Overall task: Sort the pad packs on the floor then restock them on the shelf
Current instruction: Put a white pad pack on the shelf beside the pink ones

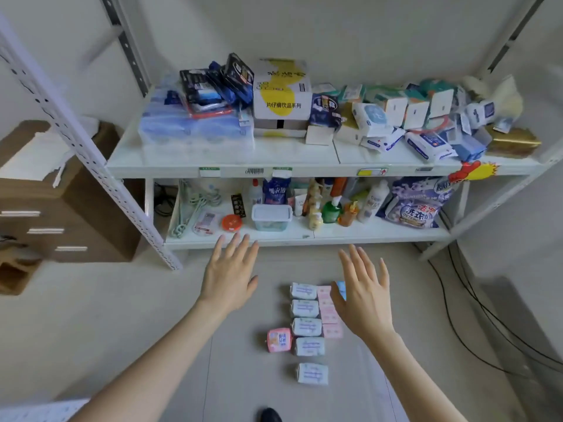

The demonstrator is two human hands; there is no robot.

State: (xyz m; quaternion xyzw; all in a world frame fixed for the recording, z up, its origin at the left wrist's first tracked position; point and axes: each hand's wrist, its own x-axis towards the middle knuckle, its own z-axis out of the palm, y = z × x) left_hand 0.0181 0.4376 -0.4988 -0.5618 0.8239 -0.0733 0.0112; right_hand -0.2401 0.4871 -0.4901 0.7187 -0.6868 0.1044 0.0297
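Several white pad packs lie in a column on the floor, with a row of pale pink packs along their right side. A single pink pack sits left of the column, and a blue pack peeks out behind my right hand. My left hand hovers with fingers spread, left of and above the packs, holding nothing. My right hand is also spread and empty, over the right end of the pink row. The white shelf stands just beyond.
The upper shelf carries a yellow-and-white box, blue bundles and tissue packs. The lower shelf holds bottles, a plastic tub and detergent bags. Brown cartons stand at left. Black cables run along the floor at right.
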